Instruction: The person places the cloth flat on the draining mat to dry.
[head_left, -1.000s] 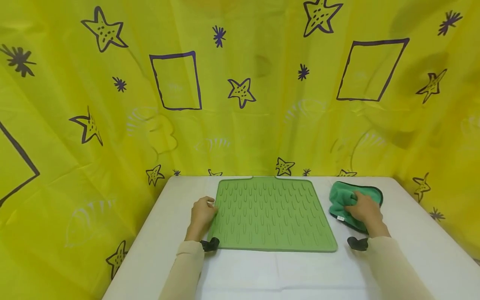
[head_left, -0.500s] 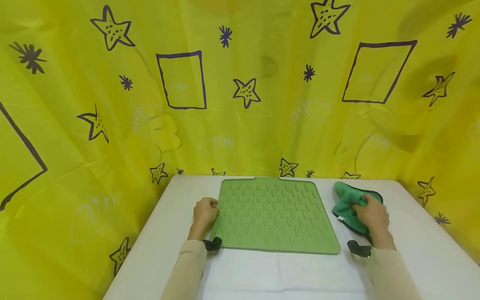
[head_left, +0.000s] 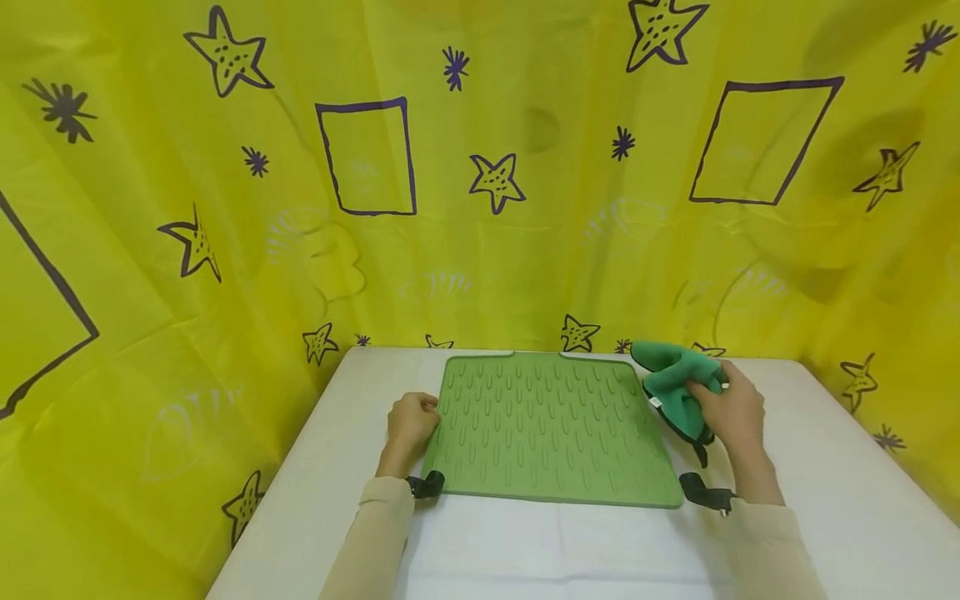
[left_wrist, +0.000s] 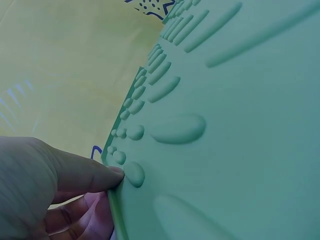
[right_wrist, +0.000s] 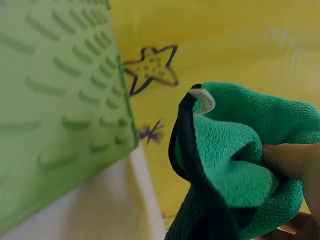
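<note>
A light green ribbed drying mat [head_left: 551, 433] lies flat on the table. At its left edge is my left hand [head_left: 409, 423]; in the left wrist view the thumb [left_wrist: 95, 172] presses on the rim and the other fingers curl beside and below it. My right hand [head_left: 738, 417] pinches a bunched green microfiber cloth [head_left: 678, 387] between thumb and fingers. The cloth is lifted, and it overlaps the mat's far right corner in the head view. Dark edging and a white tag [right_wrist: 204, 101] show on the cloth in the right wrist view.
The white-covered table [head_left: 487, 550] extends in front of the mat and to both sides. A yellow curtain [head_left: 480, 275] with stars and frames drawn on it stands behind and around the table. Black wrist mounts [head_left: 427, 485] sit at both sleeves.
My right hand has gathered the cloth, raised it off the table and moved it left toward the mat. My left hand has stayed at the mat's left edge.
</note>
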